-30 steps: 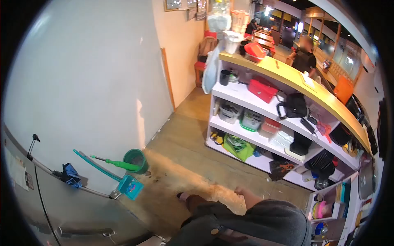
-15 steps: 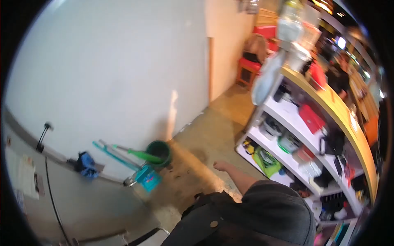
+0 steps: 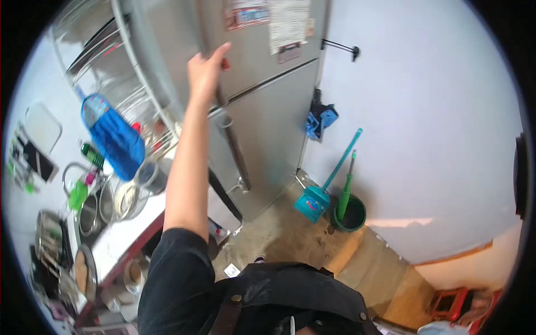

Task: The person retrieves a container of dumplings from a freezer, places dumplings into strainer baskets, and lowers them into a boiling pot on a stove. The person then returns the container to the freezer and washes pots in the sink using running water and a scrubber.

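Note:
My left hand [image 3: 207, 70] reaches up at the end of an outstretched bare arm. Its fingers are round the upper door handle [image 3: 220, 92] of a grey metal refrigerator [image 3: 273, 123], with the thumb pointing up and right. Both visible refrigerator doors look closed. Papers [image 3: 288, 22] are stuck on the upper door, and a second handle [image 3: 235, 151] runs down the lower one. My right hand is out of view.
A wire rack [image 3: 131, 61], a blue mitt [image 3: 114, 137] and a counter [image 3: 131, 229] with bowls stand left. A teal dustpan [image 3: 312, 202] and green bucket [image 3: 352, 216] sit by the wall. A red chair [image 3: 449, 303] is at lower right.
The view has swung left from the shelves to the refrigerator and counter. My left hand has come into view on the handle; the arm seen earlier at the right is gone from view.

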`<state>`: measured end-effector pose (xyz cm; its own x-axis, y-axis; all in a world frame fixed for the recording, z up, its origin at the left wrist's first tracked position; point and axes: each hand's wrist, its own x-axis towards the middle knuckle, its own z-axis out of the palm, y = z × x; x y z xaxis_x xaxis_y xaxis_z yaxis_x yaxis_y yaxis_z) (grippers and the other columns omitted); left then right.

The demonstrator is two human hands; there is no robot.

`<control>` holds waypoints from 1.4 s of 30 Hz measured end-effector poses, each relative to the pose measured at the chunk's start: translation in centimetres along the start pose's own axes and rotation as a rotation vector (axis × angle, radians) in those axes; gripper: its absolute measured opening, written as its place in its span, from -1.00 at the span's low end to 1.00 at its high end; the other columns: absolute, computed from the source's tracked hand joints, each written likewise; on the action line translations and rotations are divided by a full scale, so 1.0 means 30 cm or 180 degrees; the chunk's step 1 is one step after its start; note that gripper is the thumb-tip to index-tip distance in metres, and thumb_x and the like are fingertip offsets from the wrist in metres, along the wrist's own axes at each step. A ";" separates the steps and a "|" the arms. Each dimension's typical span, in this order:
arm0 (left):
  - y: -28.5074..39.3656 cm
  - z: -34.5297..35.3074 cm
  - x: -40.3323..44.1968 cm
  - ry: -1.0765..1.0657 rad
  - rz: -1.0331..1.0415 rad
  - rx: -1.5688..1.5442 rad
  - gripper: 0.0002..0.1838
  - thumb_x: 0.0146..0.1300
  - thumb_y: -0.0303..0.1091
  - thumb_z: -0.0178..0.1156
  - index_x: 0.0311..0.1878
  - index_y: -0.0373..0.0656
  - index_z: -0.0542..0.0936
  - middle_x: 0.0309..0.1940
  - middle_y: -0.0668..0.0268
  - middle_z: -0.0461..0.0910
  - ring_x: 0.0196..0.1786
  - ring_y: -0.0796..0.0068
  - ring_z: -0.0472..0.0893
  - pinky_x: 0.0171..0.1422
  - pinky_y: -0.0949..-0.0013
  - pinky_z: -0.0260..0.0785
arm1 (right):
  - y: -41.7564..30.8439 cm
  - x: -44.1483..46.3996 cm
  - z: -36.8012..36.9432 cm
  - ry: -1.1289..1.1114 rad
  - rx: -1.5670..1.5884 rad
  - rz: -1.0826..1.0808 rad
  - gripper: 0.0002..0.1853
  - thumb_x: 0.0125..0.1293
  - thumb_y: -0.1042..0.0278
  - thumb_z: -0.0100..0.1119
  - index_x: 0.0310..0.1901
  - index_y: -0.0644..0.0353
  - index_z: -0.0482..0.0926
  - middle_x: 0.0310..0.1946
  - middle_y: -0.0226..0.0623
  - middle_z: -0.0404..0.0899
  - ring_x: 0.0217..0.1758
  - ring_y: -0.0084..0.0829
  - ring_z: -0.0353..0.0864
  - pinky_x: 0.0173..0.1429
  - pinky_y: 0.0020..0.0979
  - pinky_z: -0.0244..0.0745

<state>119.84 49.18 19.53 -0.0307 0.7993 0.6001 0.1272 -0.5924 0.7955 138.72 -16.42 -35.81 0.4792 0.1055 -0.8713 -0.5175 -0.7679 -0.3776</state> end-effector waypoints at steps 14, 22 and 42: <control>0.361 0.275 -0.585 -0.1087 0.1423 0.0132 -0.22 0.19 -0.19 0.19 0.30 -0.52 0.11 0.25 -0.26 0.19 0.33 -0.06 0.26 0.39 0.14 0.13 | -1.146 -0.295 0.055 -0.1078 0.1019 -0.3170 -0.61 0.36 0.13 0.05 0.07 0.23 0.46 -0.06 -0.33 0.50 -0.03 -0.48 0.50 0.06 -0.42 0.41; 0.326 0.058 -0.802 -0.4406 0.0579 -0.0464 -0.39 0.26 -0.17 0.17 0.34 -0.13 0.28 0.35 -0.07 0.13 0.39 0.00 0.17 0.43 0.14 0.08 | -1.798 -0.777 -0.081 -0.1722 0.3241 -0.4256 -0.41 0.43 0.06 -0.14 0.34 0.29 0.14 0.28 -0.18 0.28 0.31 -0.23 0.29 0.36 -0.14 0.21; -0.092 -0.267 -0.441 -0.2800 -0.1070 0.0652 -0.63 0.27 -0.28 0.15 0.13 -0.13 0.51 -0.02 0.14 0.56 0.02 0.19 0.55 0.13 0.30 0.37 | -1.980 -0.398 -0.129 -0.2498 0.4669 -0.3936 -0.45 0.41 -0.04 -0.21 0.35 0.03 0.20 0.40 -0.16 0.11 0.40 -0.07 0.12 0.45 0.15 -0.13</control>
<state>111.94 39.43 10.08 0.6465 0.7629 0.0000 0.4204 -0.3563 0.8345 166.47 25.49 -1.77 0.8089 0.5483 0.2122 -0.4772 0.8232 -0.3076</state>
